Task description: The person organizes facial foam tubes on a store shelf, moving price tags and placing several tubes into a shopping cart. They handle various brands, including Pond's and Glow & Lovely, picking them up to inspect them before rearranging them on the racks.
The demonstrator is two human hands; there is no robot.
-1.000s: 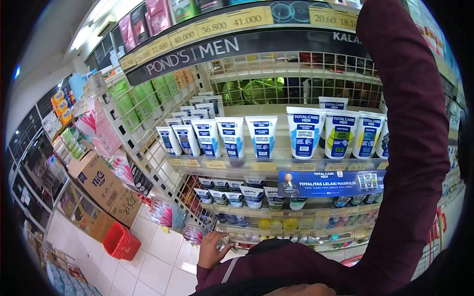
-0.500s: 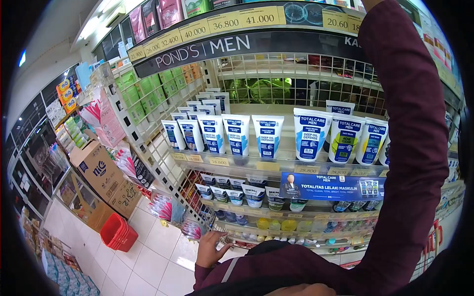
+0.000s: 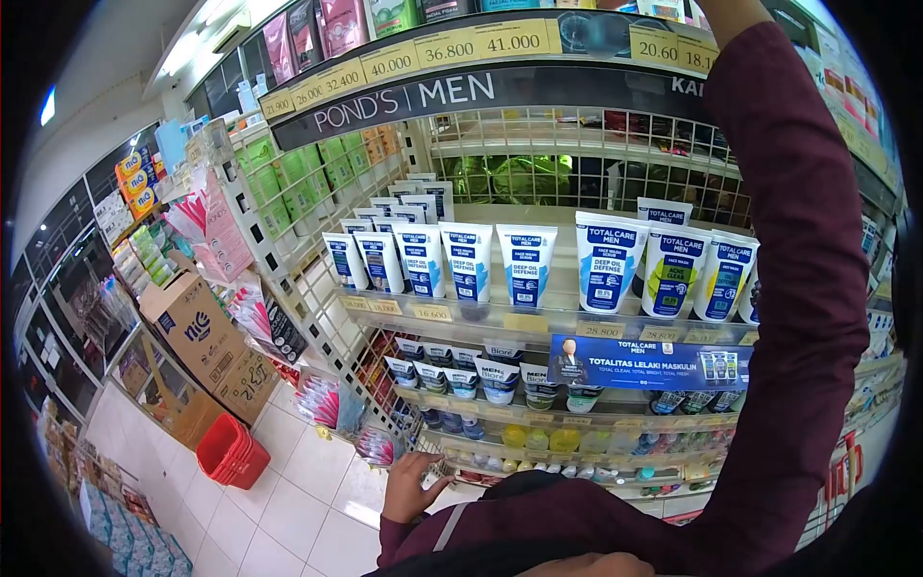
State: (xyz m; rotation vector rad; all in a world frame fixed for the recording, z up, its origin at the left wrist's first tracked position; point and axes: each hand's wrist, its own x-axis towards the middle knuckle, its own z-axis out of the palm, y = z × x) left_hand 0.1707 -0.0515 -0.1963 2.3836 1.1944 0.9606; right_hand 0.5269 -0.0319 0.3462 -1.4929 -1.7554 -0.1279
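My left hand (image 3: pixel 411 489) is low in the view, beside the lower left corner of the shelf rack. Its fingers are loosely curved with the thumb apart, and nothing shows in it. My right arm in a maroon sleeve (image 3: pixel 793 212) reaches up past the right side of the shelves. Only the wrist (image 3: pixel 733 17) shows at the top edge; the hand itself is cut off. White and blue face wash tubes (image 3: pixel 471 264) stand upright on the middle shelf. Above them, pink tubes (image 3: pixel 343 26) stand behind a price strip (image 3: pixel 449 48) on the upper shelf.
Smaller face wash tubes (image 3: pixel 498 382) line the shelf below, partly behind a blue promotional sign (image 3: pixel 644 363). On the tiled floor at left are stacked red baskets (image 3: pixel 234 452) and a cardboard box (image 3: pixel 207 332). A wire side panel (image 3: pixel 288 260) bounds the rack.
The view has shifted slightly, so the shelves appear a little lower and further right, and more of the upper shelf shows. My left hand looks unchanged; my right arm stays raised.
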